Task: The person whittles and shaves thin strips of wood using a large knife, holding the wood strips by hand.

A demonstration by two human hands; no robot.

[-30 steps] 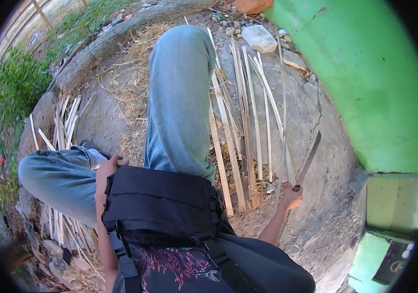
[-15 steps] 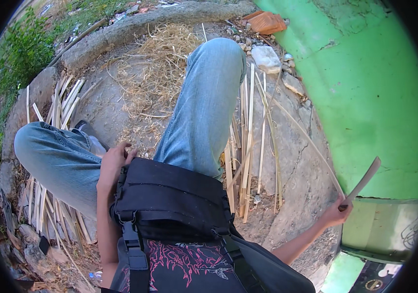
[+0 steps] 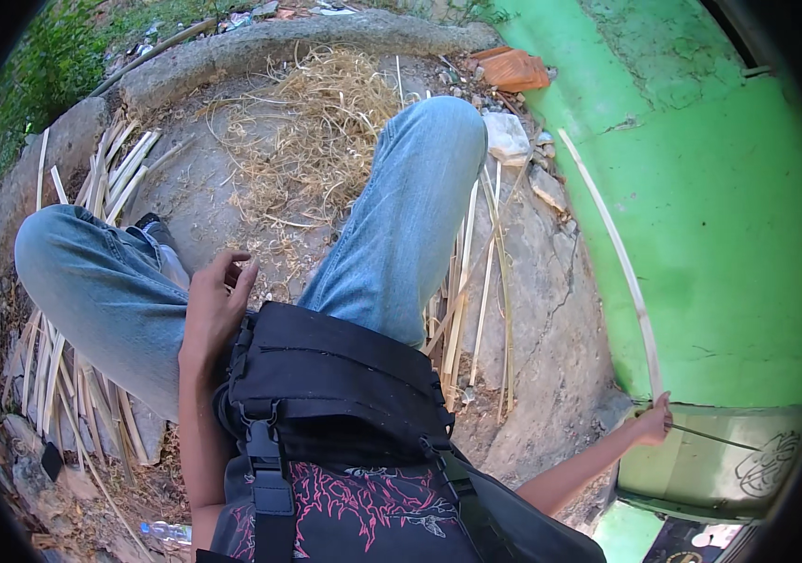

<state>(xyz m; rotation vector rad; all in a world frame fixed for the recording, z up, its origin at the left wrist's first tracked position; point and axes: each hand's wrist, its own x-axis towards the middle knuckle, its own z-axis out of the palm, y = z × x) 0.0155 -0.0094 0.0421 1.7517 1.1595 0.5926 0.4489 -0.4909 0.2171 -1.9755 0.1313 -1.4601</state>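
Out to the right, beside the green wall, my right hand (image 3: 650, 424) is closed on a long, narrow bamboo strip (image 3: 621, 249). The pale strip rises from the hand and bows along the wall. A thin dark length (image 3: 715, 436) sticks out from the same hand to the right; whether it belongs to the strip or is a blade seen edge-on, I cannot tell. My left hand (image 3: 218, 305) rests by my left thigh next to a black bag (image 3: 335, 361) on my lap. Its fingers are loosely bent, thumb apart, with nothing visible in them.
Split strips lie in bundles at the left (image 3: 124, 174), under my left leg (image 3: 73, 385), and beside my right leg (image 3: 467, 310). Curly shavings (image 3: 326, 122) heap on the ground ahead. A white stone (image 3: 507, 138) and orange brick piece (image 3: 514, 70) sit near the green wall (image 3: 701, 235).
The strip in my right hand has swung up and right against the wall. The broad grey piece above that hand now shows as a thin dark length pointing right. My left hand's fingers have lifted slightly.
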